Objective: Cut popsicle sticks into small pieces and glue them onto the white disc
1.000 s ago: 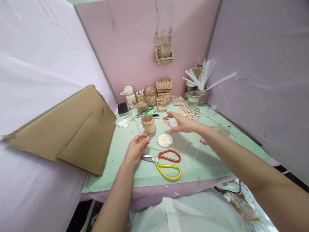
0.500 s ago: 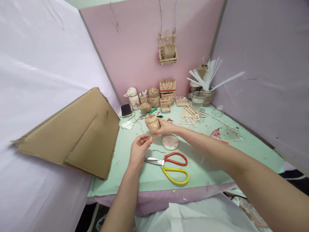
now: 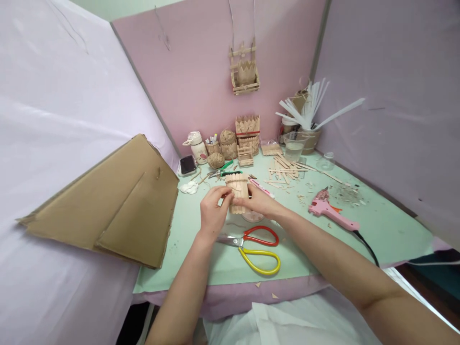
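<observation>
My right hand (image 3: 263, 201) grips a small cup of upright craft sticks (image 3: 237, 181), with a twisted cord around its top, from the right side. The fingers of my left hand (image 3: 213, 210) are pinched together against the cup's left front; what sits between the fingertips is too small to make out. Below the cup, a round pale lid or disc (image 3: 253, 217) is partly covered. Large scissors with one red and one yellow handle (image 3: 259, 244) lie spread on the table just in front of my hands.
A pink glue gun (image 3: 332, 213) with a black cord lies at right. Loose craft sticks (image 3: 283, 168), green-handled pliers (image 3: 225, 167) and a twine ball (image 3: 216, 160) lie behind. Cardboard (image 3: 118, 201) leans at left. A water cup (image 3: 293, 149) stands at the back right.
The stick cup has come nearer and turned so its front faces me. My left fingers have moved up from beside it to touch it. The glue gun now shows past my right arm.
</observation>
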The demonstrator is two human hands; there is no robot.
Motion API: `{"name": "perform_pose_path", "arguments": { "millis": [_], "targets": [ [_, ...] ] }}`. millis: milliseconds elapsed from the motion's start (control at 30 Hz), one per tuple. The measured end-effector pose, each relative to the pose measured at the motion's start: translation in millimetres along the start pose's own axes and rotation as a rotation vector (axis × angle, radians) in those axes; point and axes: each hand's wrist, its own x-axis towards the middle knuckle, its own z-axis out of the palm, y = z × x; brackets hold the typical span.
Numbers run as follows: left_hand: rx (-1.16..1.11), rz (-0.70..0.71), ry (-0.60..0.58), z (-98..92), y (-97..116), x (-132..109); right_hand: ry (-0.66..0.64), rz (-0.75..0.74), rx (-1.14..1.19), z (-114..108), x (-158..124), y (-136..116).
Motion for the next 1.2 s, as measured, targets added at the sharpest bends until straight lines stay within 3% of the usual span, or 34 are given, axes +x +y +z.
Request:
{"name": "perform_pose_path", "arguments": {
  "millis": [533, 767, 1200],
  "targets": [
    [0.036, 0.046, -0.038, 1.8, -13, -7, 0.024, 0.019, 0.063, 2, -3, 7],
    [-0.043, -0.009, -0.032, 1.7, -11, -5, 0.009, 0.016, 0.087, 4, -6, 6],
    [0.028, 0.097, -0.031, 2.6, -23, -2, 0.019, 0.007, 0.113, 4, -5, 13]
  ]
}}
